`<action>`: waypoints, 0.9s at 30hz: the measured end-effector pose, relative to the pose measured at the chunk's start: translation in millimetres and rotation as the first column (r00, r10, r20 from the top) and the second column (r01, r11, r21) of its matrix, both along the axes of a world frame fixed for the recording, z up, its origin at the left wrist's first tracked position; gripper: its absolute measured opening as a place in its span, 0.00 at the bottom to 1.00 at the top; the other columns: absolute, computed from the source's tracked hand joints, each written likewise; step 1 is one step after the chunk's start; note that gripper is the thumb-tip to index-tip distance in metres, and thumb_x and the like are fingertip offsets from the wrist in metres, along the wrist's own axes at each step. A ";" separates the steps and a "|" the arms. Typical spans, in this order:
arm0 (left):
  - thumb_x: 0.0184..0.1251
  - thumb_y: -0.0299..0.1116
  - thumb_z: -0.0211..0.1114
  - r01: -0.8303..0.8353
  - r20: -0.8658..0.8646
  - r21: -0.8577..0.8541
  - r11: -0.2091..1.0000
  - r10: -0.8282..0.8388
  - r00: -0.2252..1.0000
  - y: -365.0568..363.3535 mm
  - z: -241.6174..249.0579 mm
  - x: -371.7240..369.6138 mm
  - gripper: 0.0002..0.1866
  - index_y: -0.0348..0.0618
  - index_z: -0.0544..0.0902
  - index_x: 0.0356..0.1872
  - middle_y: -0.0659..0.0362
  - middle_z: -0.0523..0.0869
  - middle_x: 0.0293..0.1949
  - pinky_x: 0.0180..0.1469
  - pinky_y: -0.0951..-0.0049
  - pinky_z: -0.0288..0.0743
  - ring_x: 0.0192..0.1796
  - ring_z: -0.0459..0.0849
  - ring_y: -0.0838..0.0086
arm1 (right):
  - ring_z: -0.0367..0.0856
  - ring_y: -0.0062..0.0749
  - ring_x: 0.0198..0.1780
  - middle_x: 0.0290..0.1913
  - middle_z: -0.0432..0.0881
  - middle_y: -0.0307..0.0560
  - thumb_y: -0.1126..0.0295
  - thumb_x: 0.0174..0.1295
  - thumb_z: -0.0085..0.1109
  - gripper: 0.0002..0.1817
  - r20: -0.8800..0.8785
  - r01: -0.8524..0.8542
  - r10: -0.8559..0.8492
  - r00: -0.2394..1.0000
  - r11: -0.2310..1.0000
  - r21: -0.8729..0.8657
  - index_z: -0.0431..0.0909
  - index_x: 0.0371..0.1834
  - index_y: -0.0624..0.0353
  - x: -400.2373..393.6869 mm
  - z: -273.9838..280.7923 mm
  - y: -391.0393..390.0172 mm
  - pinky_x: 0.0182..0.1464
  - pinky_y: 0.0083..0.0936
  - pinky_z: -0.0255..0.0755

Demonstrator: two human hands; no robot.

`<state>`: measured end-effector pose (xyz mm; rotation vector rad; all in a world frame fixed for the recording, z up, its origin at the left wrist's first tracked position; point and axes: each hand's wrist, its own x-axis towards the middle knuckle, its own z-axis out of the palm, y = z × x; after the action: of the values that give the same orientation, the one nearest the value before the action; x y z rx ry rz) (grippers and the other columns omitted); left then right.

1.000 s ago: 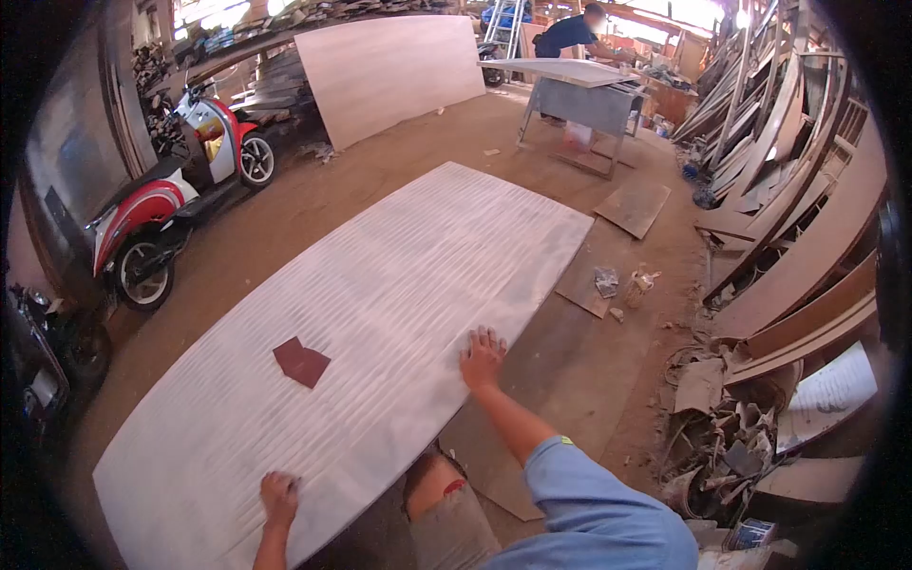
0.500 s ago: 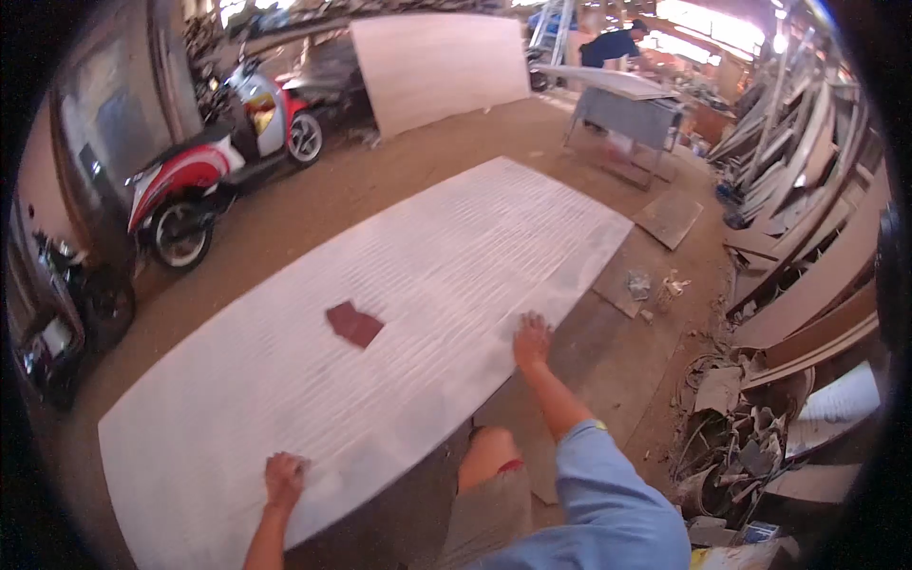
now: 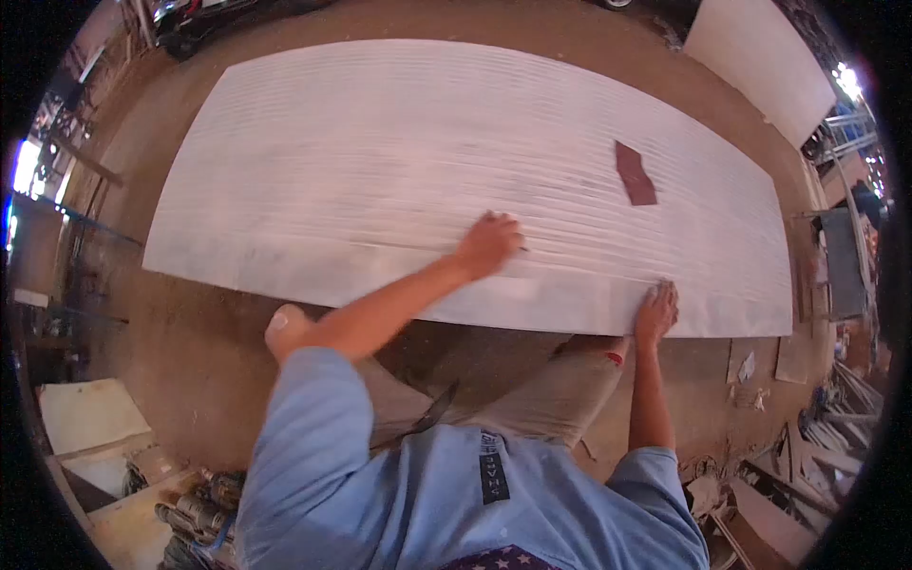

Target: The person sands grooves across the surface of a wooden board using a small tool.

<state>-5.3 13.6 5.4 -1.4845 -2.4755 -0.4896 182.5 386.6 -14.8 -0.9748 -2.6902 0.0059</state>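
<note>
Touching the pale ridged panel (image 3: 380,152) near its middle, the left hand (image 3: 489,244) is slightly blurred, fingers bent and close together; a small dark edge shows at the fingertips, and whether they are clamped on anything cannot be told. The right hand (image 3: 656,310) lies palm down at the panel's near edge, fingers slightly apart, nothing seen in its grasp. Panel position: crosswise before the wearer's knees, with a creased dark red sheet (image 3: 636,175) flat on its right part, beyond both hands.
</note>
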 end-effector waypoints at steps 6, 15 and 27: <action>0.59 0.37 0.67 -0.172 0.050 -0.053 0.984 0.174 0.983 -263.0 24.4 -44.1 0.06 0.49 0.87 0.34 0.59 0.84 0.36 0.52 0.59 0.71 0.45 0.80 0.63 | 0.60 0.44 0.76 0.73 0.68 0.49 0.56 0.72 0.49 0.26 -0.052 0.042 -0.042 0.998 0.999 0.004 0.69 0.70 0.54 -2.8 2.1 -3.9 0.75 0.45 0.50; 0.57 0.28 0.65 -0.044 0.198 0.039 0.998 0.035 0.980 15.8 14.3 9.3 0.07 0.52 0.87 0.35 0.59 0.83 0.36 0.51 0.60 0.69 0.46 0.79 0.64 | 0.64 0.48 0.72 0.68 0.71 0.56 0.66 0.65 0.53 0.26 -0.106 -0.081 0.094 0.990 0.990 0.116 0.69 0.66 0.64 11.1 -26.2 19.2 0.74 0.44 0.50; 0.51 0.31 0.72 -0.131 0.085 0.034 0.991 0.128 0.988 -189.0 -50.7 -44.9 0.08 0.49 0.87 0.34 0.54 0.84 0.39 0.66 0.45 0.63 0.53 0.79 0.51 | 0.56 0.45 0.77 0.74 0.66 0.50 0.61 0.68 0.52 0.27 -0.156 0.046 -0.060 0.986 0.995 -0.088 0.68 0.69 0.57 -1.6 27.9 -21.0 0.76 0.46 0.45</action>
<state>-50.2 -175.4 -45.2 -1.3034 -2.5892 -0.5822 180.9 365.6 13.1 -1.0245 -2.5360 0.1802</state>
